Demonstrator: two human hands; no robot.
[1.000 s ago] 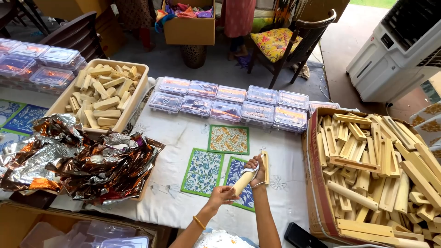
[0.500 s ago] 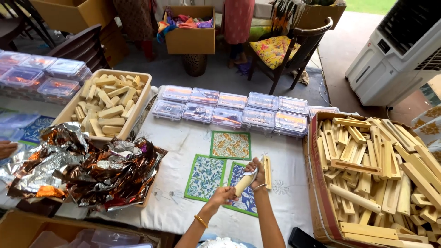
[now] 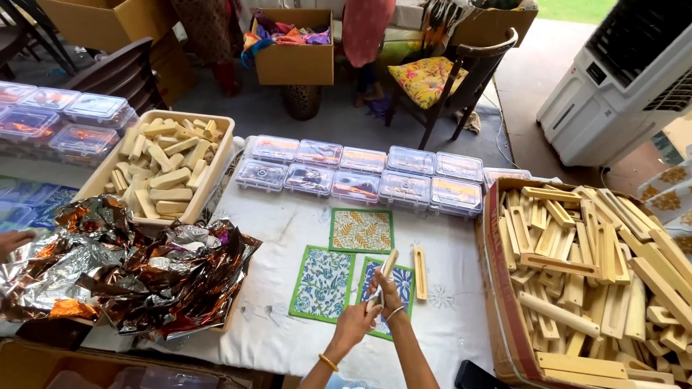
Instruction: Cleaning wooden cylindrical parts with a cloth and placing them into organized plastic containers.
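My left hand and my right hand meet low in the middle, over a white cloth. Together they grip a pale round wooden stick that slants up and to the right. Under the hands lies a blue printed fabric square, next to a blue-green one and an orange-green one. A narrow slotted wooden piece lies flat just right of my right hand, apart from it.
A cardboard box of slotted wooden pieces and sticks fills the right. A crate of wooden blocks and crumpled foil wrappers are on the left. Clear plastic boxes line the back. Another person's hand shows at the left edge.
The slotted wooden piece that stood upright at my right hand now lies flat on the cloth beside it. Both hands stay on the round stick.
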